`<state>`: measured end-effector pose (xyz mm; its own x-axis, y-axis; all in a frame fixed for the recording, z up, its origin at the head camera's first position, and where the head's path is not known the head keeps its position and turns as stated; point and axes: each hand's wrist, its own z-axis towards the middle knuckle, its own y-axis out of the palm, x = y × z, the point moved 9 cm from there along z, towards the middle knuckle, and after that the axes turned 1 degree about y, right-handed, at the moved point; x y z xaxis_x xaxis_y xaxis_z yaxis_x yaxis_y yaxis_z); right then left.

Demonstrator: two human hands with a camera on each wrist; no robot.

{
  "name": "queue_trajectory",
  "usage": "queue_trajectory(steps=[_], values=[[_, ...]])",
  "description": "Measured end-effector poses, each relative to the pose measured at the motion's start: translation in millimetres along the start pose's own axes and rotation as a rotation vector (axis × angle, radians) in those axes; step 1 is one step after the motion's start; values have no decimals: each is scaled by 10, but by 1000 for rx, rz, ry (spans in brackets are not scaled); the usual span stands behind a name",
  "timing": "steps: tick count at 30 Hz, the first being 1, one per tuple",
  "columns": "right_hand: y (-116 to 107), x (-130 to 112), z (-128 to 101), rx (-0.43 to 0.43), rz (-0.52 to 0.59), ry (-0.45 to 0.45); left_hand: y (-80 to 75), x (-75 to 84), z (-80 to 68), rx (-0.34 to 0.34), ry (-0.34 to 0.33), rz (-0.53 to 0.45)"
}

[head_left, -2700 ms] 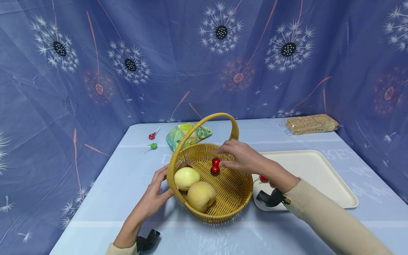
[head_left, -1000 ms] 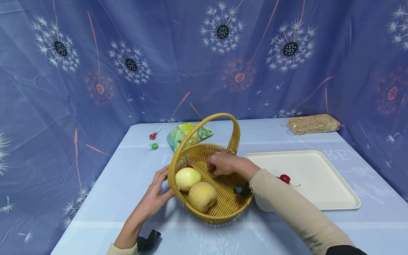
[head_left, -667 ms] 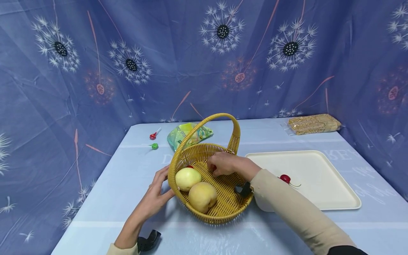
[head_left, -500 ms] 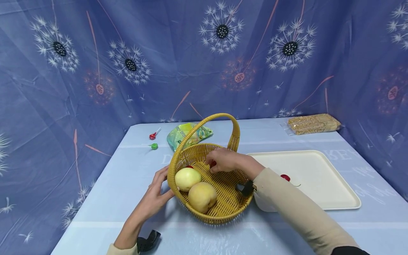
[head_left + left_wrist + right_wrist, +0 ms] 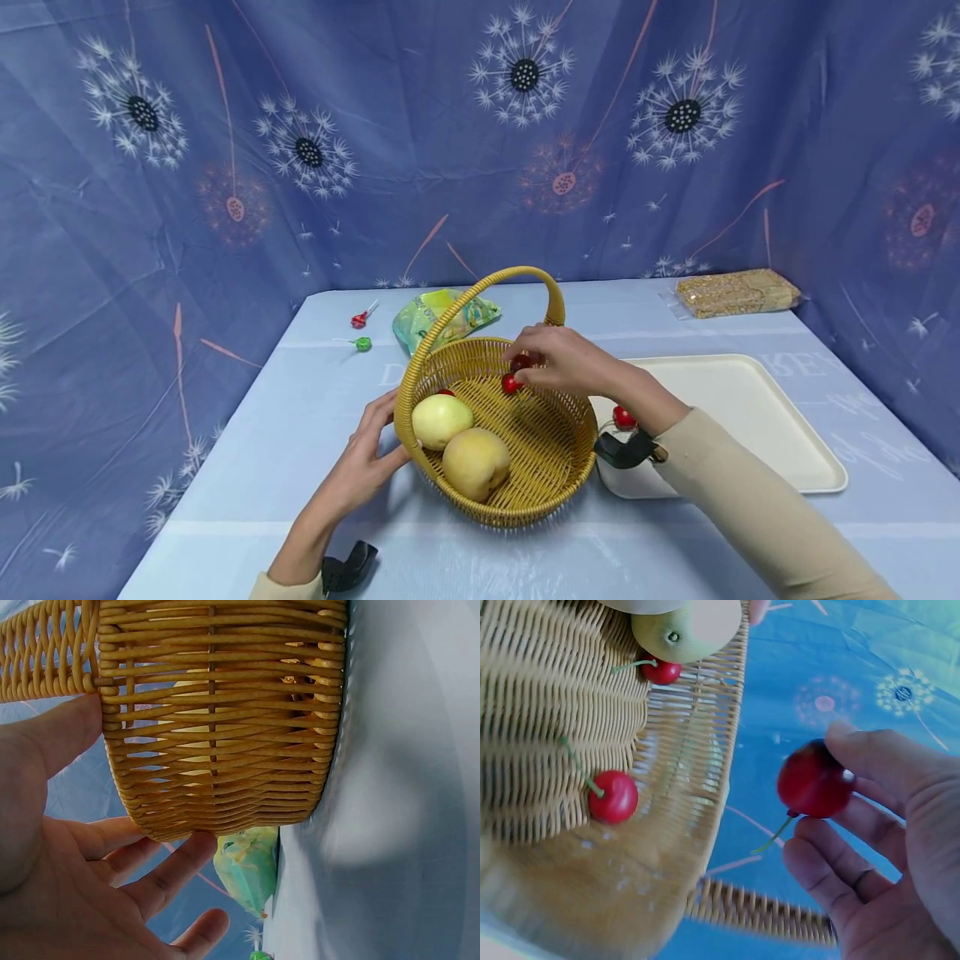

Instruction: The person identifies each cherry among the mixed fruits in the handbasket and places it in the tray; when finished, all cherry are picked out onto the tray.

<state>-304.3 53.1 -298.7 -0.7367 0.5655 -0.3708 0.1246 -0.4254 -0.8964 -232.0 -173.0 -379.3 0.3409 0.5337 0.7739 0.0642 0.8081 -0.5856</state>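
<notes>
My right hand [image 5: 566, 360] pinches a dark red cherry [image 5: 814, 784] between thumb and fingers, above the far right part of the wicker basket [image 5: 555, 492]. A second cherry [image 5: 613, 796], with a green stem, lies on the basket's floor. Another cherry [image 5: 662, 671] sits by the pale yellow fruit [image 5: 442, 422], mostly hidden behind it in the head view. A larger yellow peach-like fruit [image 5: 476, 463] rests at the basket's near left. My left hand [image 5: 367, 454] touches the basket's left side, its thumb by the handle's base and its fingers spread along the weave.
Right of the basket stands a cream tray [image 5: 750, 417] bearing a red cherry [image 5: 623, 417], partly behind my wrist. A green packet [image 5: 472, 312] lies behind the basket. Red and green lollipops [image 5: 362, 343] lie at the back left, a clear-wrapped snack pack [image 5: 738, 292] at the back right.
My right hand reached down into the basket, took hold of a cherry and has risen with it, up and to the right. My left hand and the basket stay where they were.
</notes>
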Motion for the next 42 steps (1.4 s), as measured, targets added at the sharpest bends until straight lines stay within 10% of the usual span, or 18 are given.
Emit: queue_trajectory(steps=[17, 42], values=[[-406, 551, -1058, 353, 65, 130, -3, -8, 13, -10, -6, 7], [28, 1489, -1703, 204, 62, 546, -1, -41, 10, 0, -35, 39]])
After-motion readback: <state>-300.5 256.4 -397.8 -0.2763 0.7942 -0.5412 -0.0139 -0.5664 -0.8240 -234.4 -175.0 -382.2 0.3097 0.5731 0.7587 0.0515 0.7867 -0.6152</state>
